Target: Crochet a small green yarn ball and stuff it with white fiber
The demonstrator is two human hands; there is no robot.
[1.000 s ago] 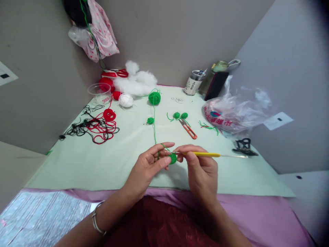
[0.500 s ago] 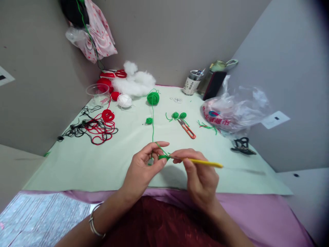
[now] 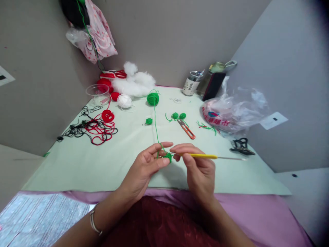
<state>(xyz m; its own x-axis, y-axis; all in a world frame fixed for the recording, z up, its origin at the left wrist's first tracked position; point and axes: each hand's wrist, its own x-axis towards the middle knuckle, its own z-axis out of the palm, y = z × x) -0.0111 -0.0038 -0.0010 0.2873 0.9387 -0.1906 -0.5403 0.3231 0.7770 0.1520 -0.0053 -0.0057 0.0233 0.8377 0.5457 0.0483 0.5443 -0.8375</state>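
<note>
Between thumb and fingers, my left hand (image 3: 146, 163) pinches a small green crochet piece (image 3: 168, 157). Green yarn (image 3: 156, 127) runs over its raised index finger from a green yarn ball (image 3: 153, 98) farther back. My right hand (image 3: 200, 168) grips a crochet hook (image 3: 203, 156) by its yellow handle, with the metal tip at the crochet piece and the other metal end pointing right. Fingers partly hide the hook's tip. Beyond my hands lie orange-handled thread snips (image 3: 187, 129), two small green crocheted balls (image 3: 179, 116) and another small green ball (image 3: 148, 121).
Tangled black and red yarn (image 3: 101, 127) spreads on the left. White stuffing (image 3: 136, 82), a white yarn ball (image 3: 124, 101) and a clear plastic cup (image 3: 98, 94) stand at the back left. On the right are a plastic bag (image 3: 231, 109), a phone (image 3: 214, 86), a pen can (image 3: 191, 83) and a black claw clip (image 3: 242, 146).
The crochet hook tilted down to the right, then came back near level. The crochet piece turned in my left fingers. Both hands stay close together, still holding hook and piece.
</note>
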